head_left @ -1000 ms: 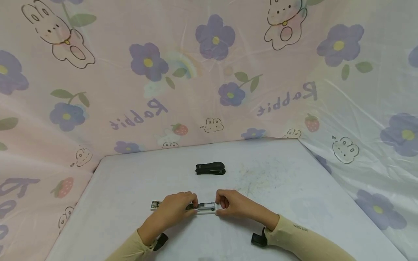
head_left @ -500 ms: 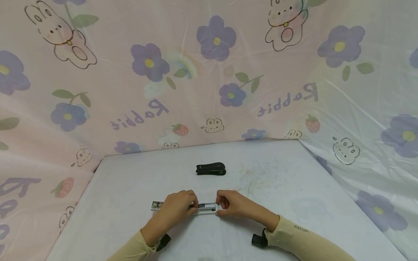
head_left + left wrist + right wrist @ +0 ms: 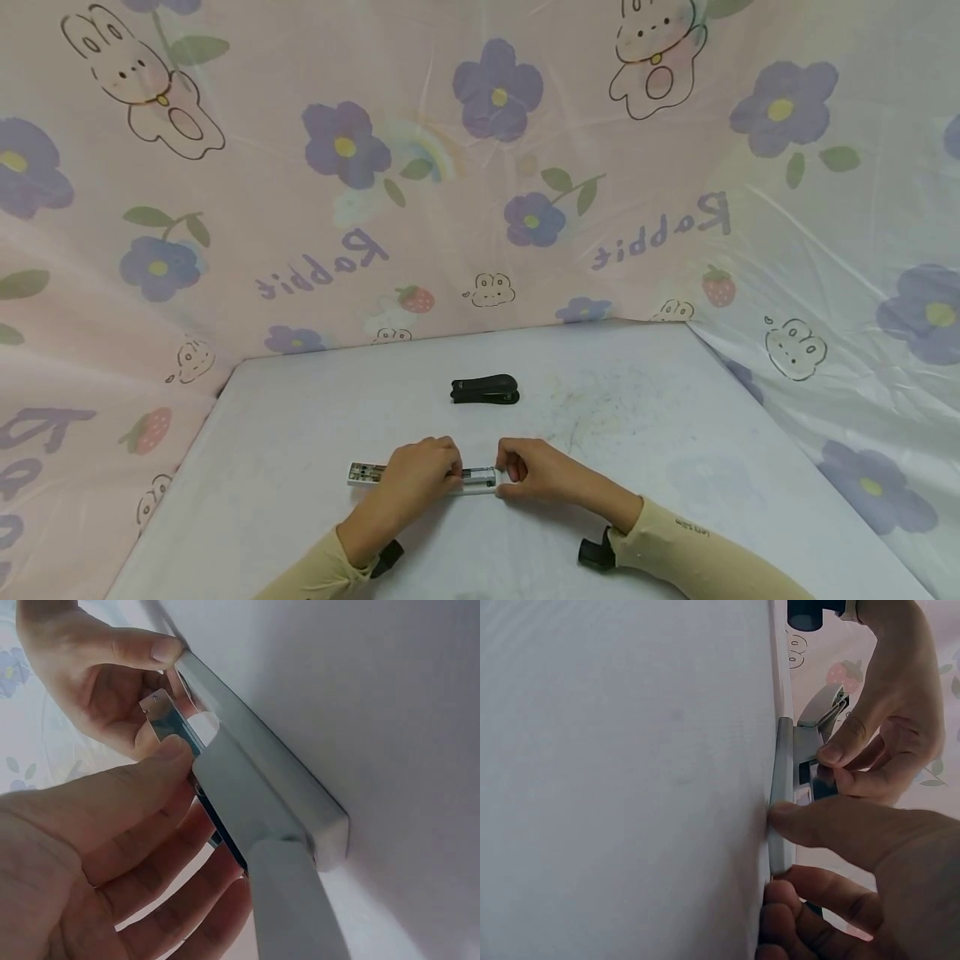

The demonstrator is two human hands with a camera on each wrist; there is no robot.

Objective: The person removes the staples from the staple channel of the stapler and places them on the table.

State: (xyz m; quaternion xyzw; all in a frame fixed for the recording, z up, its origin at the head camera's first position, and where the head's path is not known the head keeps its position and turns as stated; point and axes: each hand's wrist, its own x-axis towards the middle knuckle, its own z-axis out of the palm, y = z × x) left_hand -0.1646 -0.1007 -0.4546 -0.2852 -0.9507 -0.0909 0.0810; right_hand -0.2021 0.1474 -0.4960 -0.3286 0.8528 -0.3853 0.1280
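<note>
Left wrist view: left hand [image 3: 97,840] pinches metal rail [image 3: 169,720], right hand [image 3: 94,667] pinches stapler [image 3: 285,776]. Rail adjustment apparently underway; careful alignment likely needed next.

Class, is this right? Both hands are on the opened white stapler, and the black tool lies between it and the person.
Not quite: the head view shows the black tool beyond the white stapler, on its far side. The left hand and right hand are on the stapler.

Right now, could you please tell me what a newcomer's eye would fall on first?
Probably the pastel rabbit-and-flower backdrop behind the white table. Next, the opened white stapler gripped by the left hand and right hand, with a black stapler lying beyond them.
</note>
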